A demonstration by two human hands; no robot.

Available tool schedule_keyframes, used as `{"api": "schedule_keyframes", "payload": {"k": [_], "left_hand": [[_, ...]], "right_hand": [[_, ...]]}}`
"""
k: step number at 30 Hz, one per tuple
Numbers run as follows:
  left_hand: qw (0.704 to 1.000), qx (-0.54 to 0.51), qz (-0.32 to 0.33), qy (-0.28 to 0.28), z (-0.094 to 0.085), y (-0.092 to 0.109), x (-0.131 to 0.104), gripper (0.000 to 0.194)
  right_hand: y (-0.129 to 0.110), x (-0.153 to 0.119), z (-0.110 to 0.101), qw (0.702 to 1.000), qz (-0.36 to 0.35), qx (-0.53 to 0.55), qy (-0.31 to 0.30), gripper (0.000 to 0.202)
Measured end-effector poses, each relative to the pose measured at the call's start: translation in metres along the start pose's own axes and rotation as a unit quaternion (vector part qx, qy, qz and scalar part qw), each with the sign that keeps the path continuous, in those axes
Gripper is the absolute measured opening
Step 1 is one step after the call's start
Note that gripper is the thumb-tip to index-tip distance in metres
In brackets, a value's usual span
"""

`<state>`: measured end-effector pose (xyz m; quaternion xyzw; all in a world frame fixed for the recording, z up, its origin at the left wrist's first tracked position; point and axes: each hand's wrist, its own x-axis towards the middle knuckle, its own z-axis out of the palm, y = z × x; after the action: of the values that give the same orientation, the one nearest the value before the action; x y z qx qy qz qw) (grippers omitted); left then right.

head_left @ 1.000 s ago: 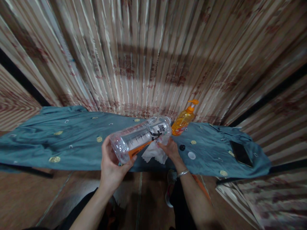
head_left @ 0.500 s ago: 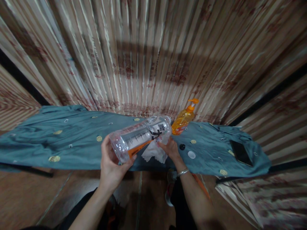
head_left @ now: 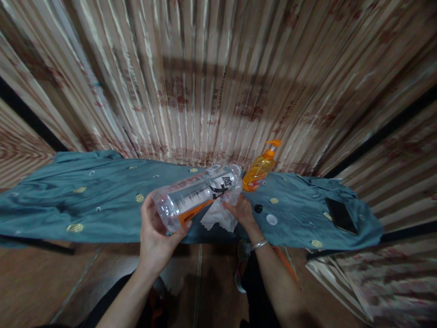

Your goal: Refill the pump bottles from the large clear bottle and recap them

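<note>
A large clear plastic bottle (head_left: 194,196) with a silver, black and orange label lies tilted across the view, its neck end up to the right. My left hand (head_left: 159,232) is wrapped round its base end, thumb on the near side. At the neck end, my right hand (head_left: 241,210) pinches a crumpled white tissue (head_left: 219,217) against the bottle; some of its fingers are hidden. Just behind my right hand stands a pump bottle (head_left: 258,174) of orange-yellow liquid. A black cap (head_left: 258,208) and a white disc (head_left: 271,219) lie right of my right hand.
The narrow table has a teal patterned cloth (head_left: 112,196). A dark phone (head_left: 341,215) lies at its right end. Striped curtains (head_left: 211,91) hang behind, with black poles (head_left: 30,114) at the sides. My legs and shoes are below the front edge.
The bottle and my left hand have shifted very slightly left. My right hand has hardly moved, and both hands keep their hold.
</note>
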<state>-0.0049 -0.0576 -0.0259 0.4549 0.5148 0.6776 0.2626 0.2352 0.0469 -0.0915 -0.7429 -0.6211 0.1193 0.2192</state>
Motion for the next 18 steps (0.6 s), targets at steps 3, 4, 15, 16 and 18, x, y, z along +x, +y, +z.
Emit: {"api": "schedule_keyframes", "payload": {"k": [3,4,15,16,18], "left_hand": [[1.000,-0.006,-0.008,0.005,0.0003,0.0030,0.0009,0.105],[1.000,-0.006,-0.009,0.005,0.0005,0.0037,0.0011,0.103],[1.000,0.014,0.014,0.004,-0.0008,0.0047,0.0021,0.100],[1.000,0.014,0.013,0.004,-0.0012,0.0040,0.0021,0.101],[1.000,0.020,0.010,0.005,-0.0020,0.0023,0.0018,0.102]], "right_hand": [[-0.0035,-0.0008,-0.0030,0.999,0.034,-0.010,-0.023,0.049],[-0.0047,-0.0011,-0.0042,0.999,0.035,-0.009,-0.024,0.049],[-0.0083,-0.0029,-0.0079,0.999,0.035,-0.012,-0.037,0.056],[-0.0080,-0.0028,-0.0078,0.999,0.034,-0.012,-0.037,0.055],[-0.0071,-0.0023,-0.0073,0.999,0.030,-0.014,-0.034,0.052]]}}
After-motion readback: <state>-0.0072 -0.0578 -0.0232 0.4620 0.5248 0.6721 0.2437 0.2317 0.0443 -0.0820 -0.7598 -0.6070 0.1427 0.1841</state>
